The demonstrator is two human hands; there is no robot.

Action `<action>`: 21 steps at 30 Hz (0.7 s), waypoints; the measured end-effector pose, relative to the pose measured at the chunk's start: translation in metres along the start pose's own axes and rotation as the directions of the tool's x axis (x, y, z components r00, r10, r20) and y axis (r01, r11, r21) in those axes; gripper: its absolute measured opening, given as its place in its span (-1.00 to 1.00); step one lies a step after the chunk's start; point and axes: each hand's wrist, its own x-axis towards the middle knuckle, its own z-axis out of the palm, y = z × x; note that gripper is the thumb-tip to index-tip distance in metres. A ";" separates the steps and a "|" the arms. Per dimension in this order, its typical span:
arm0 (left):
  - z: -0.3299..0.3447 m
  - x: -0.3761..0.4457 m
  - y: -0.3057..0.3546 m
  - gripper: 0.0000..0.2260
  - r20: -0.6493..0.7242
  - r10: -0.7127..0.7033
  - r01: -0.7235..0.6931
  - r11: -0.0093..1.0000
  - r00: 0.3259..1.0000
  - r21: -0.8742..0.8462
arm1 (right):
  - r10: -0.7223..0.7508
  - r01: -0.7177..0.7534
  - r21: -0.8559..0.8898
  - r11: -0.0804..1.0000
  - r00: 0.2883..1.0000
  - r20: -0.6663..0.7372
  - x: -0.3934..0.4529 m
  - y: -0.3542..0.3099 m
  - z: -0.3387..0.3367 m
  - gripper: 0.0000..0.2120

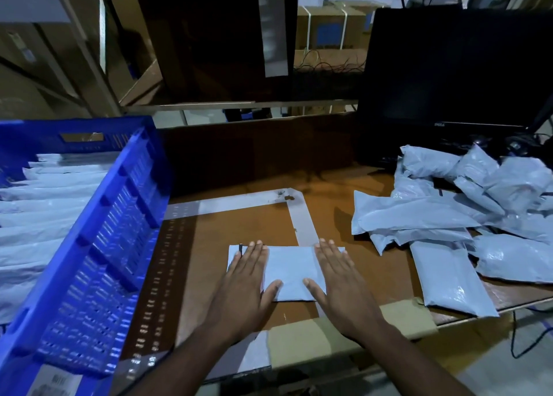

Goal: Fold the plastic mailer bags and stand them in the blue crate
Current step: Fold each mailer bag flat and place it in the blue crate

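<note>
A black Dell monitor (457, 66) fills the upper right of the frame, its screen dark. Below the centre lies a brown table (353, 216) marked with strips of pale tape (302, 216) forming a corner (one strip runs across, the other down). A cardboard patch (299, 341) covers the near edge at lower centre. Strapped cardboard boxes (329, 27) sit at upper centre behind a metal shelf frame (89, 57), with tangled cables (326, 65) beneath them.

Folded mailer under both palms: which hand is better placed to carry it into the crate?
Probably left. The left hand presses the folded mailer on the blue crate side; the right hand would cross over.
</note>
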 end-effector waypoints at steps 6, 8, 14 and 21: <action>-0.007 -0.002 -0.002 -0.26 0.017 -0.013 0.013 1.000 1.000 0.002 | 0.052 -0.054 0.062 0.997 0.998 0.032 -0.004 0.006 -0.016 -0.15; -0.011 -0.007 -0.008 -0.19 0.031 0.001 -0.001 1.000 1.000 0.022 | 0.062 -0.066 0.092 0.994 0.997 0.044 -0.008 0.008 -0.020 -0.12; -0.025 -0.024 -0.023 -0.17 0.030 0.023 -0.021 0.999 0.999 -0.042 | 0.024 -0.028 0.217 0.976 0.999 0.021 -0.021 0.022 -0.025 -0.06; -0.032 -0.039 -0.025 -0.28 -0.065 0.025 -0.046 0.937 0.998 -0.346 | -0.003 0.036 0.386 0.922 0.996 -0.086 -0.029 0.027 -0.023 -0.47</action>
